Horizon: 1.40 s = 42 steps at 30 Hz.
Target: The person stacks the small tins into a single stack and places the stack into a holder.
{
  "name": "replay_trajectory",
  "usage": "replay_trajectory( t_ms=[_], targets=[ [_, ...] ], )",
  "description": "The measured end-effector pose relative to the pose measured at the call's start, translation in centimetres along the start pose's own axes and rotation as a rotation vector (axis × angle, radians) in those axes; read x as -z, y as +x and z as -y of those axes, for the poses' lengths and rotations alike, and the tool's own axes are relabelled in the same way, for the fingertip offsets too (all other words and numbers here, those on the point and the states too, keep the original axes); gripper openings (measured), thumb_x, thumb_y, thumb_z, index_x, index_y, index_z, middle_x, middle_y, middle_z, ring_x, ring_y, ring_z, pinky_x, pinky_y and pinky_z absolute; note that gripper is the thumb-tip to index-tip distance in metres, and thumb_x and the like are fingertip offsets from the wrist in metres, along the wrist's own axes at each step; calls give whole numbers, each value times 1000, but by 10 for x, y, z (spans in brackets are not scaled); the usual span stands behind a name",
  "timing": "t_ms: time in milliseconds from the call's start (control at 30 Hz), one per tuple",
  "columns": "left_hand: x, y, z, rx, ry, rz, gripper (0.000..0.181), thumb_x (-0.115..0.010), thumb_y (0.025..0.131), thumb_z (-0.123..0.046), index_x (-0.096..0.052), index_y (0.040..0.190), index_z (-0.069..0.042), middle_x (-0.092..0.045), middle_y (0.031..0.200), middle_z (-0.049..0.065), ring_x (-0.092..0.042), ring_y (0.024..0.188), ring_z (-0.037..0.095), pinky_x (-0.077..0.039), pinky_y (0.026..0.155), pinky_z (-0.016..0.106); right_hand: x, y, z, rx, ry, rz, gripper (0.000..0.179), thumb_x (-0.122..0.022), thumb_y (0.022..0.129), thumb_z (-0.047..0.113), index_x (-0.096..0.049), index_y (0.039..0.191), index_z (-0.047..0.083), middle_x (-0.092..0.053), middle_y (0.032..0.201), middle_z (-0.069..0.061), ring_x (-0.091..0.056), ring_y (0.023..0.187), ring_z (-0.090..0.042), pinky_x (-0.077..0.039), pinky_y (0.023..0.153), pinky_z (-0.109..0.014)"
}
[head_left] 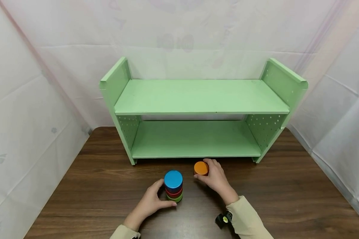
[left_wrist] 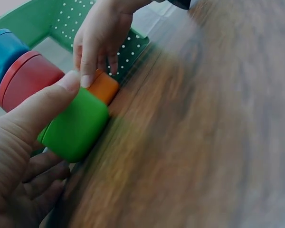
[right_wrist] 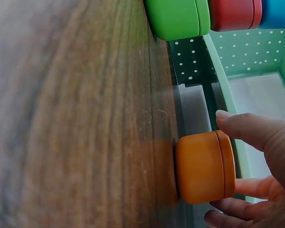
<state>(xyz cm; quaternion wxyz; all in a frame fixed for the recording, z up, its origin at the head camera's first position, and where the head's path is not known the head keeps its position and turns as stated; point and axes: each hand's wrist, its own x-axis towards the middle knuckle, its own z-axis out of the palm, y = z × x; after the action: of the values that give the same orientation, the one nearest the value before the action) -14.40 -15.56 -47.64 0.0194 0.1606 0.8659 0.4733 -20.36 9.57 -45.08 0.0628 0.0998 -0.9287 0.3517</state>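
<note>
1. Cloth (head_left: 27,132), pale and faintly printed, hangs at the far left and runs behind everything to the far right.
2. Dark wood-grained table (head_left: 77,192), its left edge slanting up towards the back.
3. Green two-tier shelf (head_left: 197,96) standing at the back of the table, its side panels pierced with small holes.
4. Left hand (head_left: 149,200), out of a cream sleeve (head_left: 122,232), curves around the left and near sides of a stack. Its thumb and fingers are spread apart; whether they touch the stack I cannot tell.
5. Upright stack of three canisters on the table, in front of the shelf: green canister (left_wrist: 78,126) at the bottom, red canister (left_wrist: 31,80) between, blue canister (head_left: 173,179) on top.
6. Orange canister (head_left: 201,168), upright on the table, right of the stack and just before the lower tier's front edge.
7. Right hand (head_left: 216,177) reaches around the orange canister from the right, thumb and fingers apart; the right wrist view shows a gap under the thumb tip.
8. Black wrist device (head_left: 223,219) beside the right sleeve (head_left: 248,217).
</note>
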Motion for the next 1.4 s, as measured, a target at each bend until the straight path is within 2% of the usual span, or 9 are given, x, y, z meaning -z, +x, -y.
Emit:
replay_trajectory(
  t_ms=[67,167,300,433,600,800,1133,1400],
  targets=[
    [2,0,1,-9,38,-13,72,-86,65,-36,-57,124,-9,-62,118,5,-57,113,28,-46,94,49,0,0,0,-3,2,7,66,-83,73,28,-53,125,-2,-57,111,-16,-53,102,-33,-45,87,-51],
    [4,-1,2,-46,92,-31,67,-86,65,-38,-61,119,-10,-63,115,2,-58,111,27,-46,93,50,1,0,0,-12,2,21,67,-83,73,28,-53,125,-2,-58,111,-16,-54,103,-33,-45,88,-51],
    [4,-1,3,-91,123,-40,60,-86,66,-36,-64,116,-13,-64,113,-1,-59,109,25,-44,93,54,0,0,0,-18,-8,28,67,-83,73,27,-52,126,-3,-58,113,-18,-54,105,-35,-44,90,-53],
    [4,-2,4,-125,144,-60,56,-86,66,-35,-65,114,-15,-64,112,-1,-58,108,28,-39,92,61,0,0,-3,-26,-23,37,70,-82,74,27,-51,128,-4,-57,116,-20,-53,109,-37,-43,92,-54],
    [4,-3,5,-156,177,-73,55,-86,66,-34,-66,113,-15,-64,112,1,-58,107,29,-38,91,64,0,0,-4,-22,-12,53,68,-82,74,26,-52,126,-6,-57,117,-23,-53,109,-41,-42,92,-56],
    [5,-4,5,-122,200,-53,61,-85,67,-35,-64,120,-14,-63,121,6,-54,117,33,-32,98,65,0,-2,-8,43,-9,32,64,-80,76,32,-54,121,-7,-59,108,-21,-55,101,-39,-45,85,-54],
    [6,-4,7,-98,187,-26,63,-84,68,-35,-63,123,-13,-59,129,14,-49,124,39,-32,98,67,1,1,-3,-25,-8,65,59,-82,74,27,-56,119,-2,-61,109,-15,-57,102,-34,-47,86,-50],
    [6,-4,8,-94,176,-16,61,-83,69,-38,-63,122,-13,-58,129,14,-49,124,40,-31,97,69,2,-2,1,-50,30,89,63,-80,76,30,-54,124,-2,-59,119,-18,-56,107,-35,-49,87,-49]
  ],
)
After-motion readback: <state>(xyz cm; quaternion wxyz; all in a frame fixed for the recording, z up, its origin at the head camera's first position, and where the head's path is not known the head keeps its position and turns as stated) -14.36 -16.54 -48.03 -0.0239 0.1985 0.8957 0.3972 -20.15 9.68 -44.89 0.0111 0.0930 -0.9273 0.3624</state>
